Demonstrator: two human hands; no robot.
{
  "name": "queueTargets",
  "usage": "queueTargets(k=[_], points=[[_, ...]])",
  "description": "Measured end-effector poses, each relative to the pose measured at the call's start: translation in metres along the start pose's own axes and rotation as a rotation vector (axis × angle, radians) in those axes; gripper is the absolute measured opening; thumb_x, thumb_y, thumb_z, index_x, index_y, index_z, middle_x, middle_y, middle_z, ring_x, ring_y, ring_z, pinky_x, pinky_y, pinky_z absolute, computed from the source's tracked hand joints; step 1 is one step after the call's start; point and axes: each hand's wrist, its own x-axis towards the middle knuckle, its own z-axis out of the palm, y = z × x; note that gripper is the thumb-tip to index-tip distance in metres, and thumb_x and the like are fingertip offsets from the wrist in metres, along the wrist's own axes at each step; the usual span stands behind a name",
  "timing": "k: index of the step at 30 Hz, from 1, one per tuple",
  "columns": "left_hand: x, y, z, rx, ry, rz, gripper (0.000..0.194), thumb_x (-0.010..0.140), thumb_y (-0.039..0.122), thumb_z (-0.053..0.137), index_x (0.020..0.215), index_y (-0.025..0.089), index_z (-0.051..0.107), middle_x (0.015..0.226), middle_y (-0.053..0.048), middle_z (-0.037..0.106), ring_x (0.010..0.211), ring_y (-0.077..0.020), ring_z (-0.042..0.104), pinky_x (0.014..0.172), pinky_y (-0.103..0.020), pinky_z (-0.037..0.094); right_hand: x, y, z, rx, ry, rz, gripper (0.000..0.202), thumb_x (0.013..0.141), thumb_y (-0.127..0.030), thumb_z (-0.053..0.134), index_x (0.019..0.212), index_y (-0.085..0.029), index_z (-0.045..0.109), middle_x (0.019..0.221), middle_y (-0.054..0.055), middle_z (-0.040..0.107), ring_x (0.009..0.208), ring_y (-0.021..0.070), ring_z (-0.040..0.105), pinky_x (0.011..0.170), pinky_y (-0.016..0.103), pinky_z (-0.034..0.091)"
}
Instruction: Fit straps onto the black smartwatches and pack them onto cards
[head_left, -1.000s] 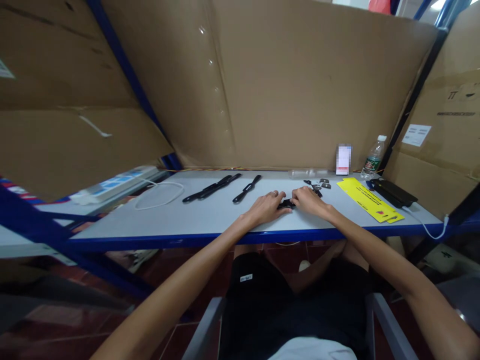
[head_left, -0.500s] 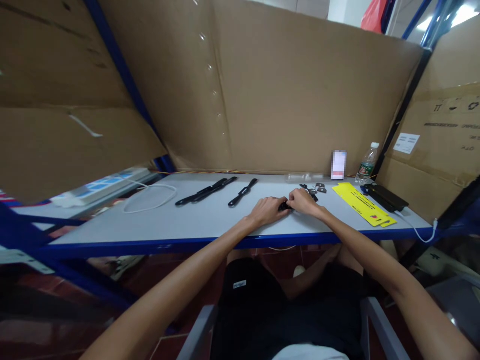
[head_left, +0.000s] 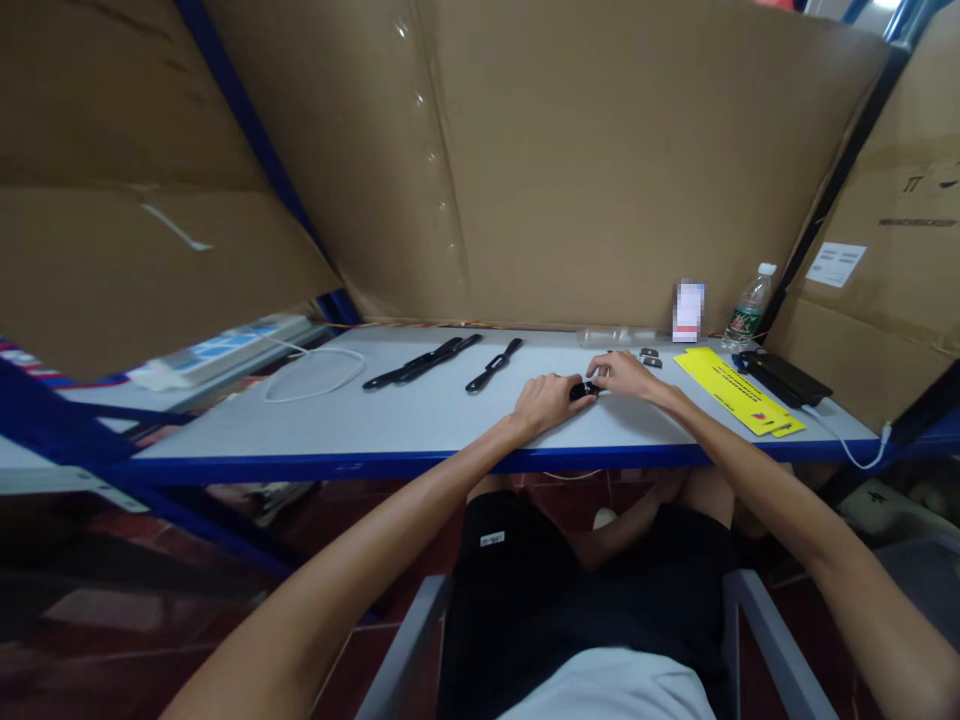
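My left hand rests on the tabletop, its fingers closed on a small glossy black part with a little white mark on it. Right beside that part is my right hand, its fingers bent together in a pinch; anything between the fingertips is too small to make out. Just past the right hand lie small dark metal pieces, partly hidden by it. Left of my hands lies a long black piece with a slotted middle, and farther left is a group of similar black pieces.
On the right are yellow printed sheets, a black power bank or similar slab with a white cable, a water bottle and an upright phone. A white cable loop lies left. Cardboard walls the table's back.
My right hand has lifted slightly off the black part, uncovering more of it. The left hand keeps its hold. The camera view has shifted a little.
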Motion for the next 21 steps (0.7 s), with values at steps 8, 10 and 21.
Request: queueTargets(k=[8, 10, 21], points=[[0.001, -0.005, -0.001, -0.046, -0.006, 0.006, 0.062, 0.096, 0.069, 0.047, 0.133, 0.024, 0.07, 0.103, -0.015, 0.078, 0.099, -0.0324, 0.072, 0.084, -0.038, 0.048, -0.005, -0.005, -0.014, -0.104, -0.126, -0.128, 0.031, 0.085, -0.019, 0.07, 0.114, -0.028, 0.079, 0.099, 0.002, 0.078, 0.086, 0.0182, 0.067, 0.069, 0.026, 0.037], [0.001, -0.006, -0.001, -0.059, -0.006, 0.009, 0.063, 0.095, 0.07, 0.047, 0.128, 0.024, 0.073, 0.1, -0.015, 0.078, 0.097, -0.0321, 0.072, 0.083, -0.038, 0.048, -0.003, -0.008, -0.015, -0.133, -0.132, -0.139, 0.023, 0.087, -0.022, 0.07, 0.107, -0.026, 0.08, 0.096, 0.003, 0.077, 0.083, 0.0183, 0.066, 0.066, 0.026, 0.034], [0.002, -0.005, -0.002, -0.025, -0.001, 0.005, 0.061, 0.095, 0.069, 0.046, 0.116, 0.022, 0.079, 0.097, -0.016, 0.078, 0.095, -0.0326, 0.072, 0.081, -0.038, 0.049, 0.015, -0.026, 0.007, -0.159, -0.062, 0.054, 0.012, 0.082, -0.017, 0.066, 0.077, -0.015, 0.077, 0.08, 0.008, 0.074, 0.074, 0.0169, 0.063, 0.06, 0.026, 0.03]])
